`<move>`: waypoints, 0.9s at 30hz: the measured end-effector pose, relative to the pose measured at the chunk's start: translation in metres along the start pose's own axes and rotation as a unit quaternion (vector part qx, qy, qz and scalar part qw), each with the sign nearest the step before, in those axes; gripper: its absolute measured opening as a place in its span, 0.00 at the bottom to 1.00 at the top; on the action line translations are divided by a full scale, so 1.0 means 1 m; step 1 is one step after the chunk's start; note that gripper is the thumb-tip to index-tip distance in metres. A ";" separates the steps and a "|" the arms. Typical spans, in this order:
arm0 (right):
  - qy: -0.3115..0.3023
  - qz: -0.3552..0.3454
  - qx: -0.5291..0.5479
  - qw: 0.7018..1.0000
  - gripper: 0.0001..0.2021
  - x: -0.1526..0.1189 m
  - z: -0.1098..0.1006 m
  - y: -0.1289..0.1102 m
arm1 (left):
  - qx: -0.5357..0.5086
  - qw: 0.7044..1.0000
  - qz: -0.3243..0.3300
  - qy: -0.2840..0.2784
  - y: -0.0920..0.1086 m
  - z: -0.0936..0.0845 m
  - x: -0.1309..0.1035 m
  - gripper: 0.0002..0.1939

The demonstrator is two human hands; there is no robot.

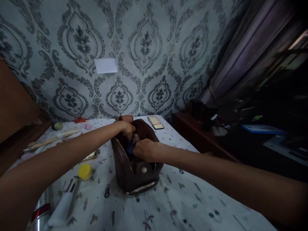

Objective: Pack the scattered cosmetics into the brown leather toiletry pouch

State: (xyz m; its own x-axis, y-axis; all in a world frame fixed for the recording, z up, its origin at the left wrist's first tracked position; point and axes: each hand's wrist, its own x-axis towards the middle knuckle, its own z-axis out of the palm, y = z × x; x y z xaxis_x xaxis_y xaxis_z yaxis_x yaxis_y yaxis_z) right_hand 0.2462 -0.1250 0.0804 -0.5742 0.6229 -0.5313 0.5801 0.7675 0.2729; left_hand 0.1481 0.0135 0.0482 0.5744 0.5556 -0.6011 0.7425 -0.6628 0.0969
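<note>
A dark brown bag (pixel 137 179) stands open on a white patterned cloth, its zipper edges spread apart. My left hand (pixel 128 130) reaches into the far left part of the opening; its fingers are mostly hidden inside. Over the right side of the opening, my right hand (pixel 145 150) is closed, its fingers curled down into the bag. Something dark blue (pixel 130 148) shows between the two hands, and a small pale brownish item (pixel 136 138) is next to it. What either hand grips is too hidden to name.
Left of the bag lie a yellow-lidded jar (pixel 85 171), a white tube (pixel 61 208), a silver bottle (pixel 42 215), a brush (pixel 45 142) and a red item (pixel 80 120). A palette (pixel 158 126) is behind right. Patterned wall (pixel 144 83) stands behind; dark red furniture (pixel 207 141) is right.
</note>
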 end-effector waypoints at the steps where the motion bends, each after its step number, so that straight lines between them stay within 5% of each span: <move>1: 0.007 0.000 0.000 1.000 0.16 0.001 0.001 0.000 | 0.007 1.000 -0.008 -0.006 0.001 0.000 -0.001 0.16; 10: -0.054 -0.049 0.036 0.997 0.16 0.000 -0.002 0.013 | 0.020 0.999 -0.035 -0.001 0.008 -0.002 -0.010 0.16; 20: 0.007 -0.052 0.023 0.998 0.15 0.001 0.004 0.007 | 0.021 0.999 -0.029 0.014 0.007 -0.001 -0.007 0.20; 27: -0.057 -0.075 0.084 0.992 0.14 0.003 0.002 0.019 | 0.024 0.999 -0.032 0.015 0.008 -0.001 -0.010 0.23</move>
State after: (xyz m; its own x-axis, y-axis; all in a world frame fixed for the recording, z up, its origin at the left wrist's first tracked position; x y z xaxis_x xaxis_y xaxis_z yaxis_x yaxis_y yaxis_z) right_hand 0.2566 -0.1082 0.0824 -0.5977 0.4755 -0.6455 0.5869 0.8080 0.0517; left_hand 0.1482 0.0034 0.0558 0.5372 0.6113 -0.5812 0.7605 -0.6491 0.0202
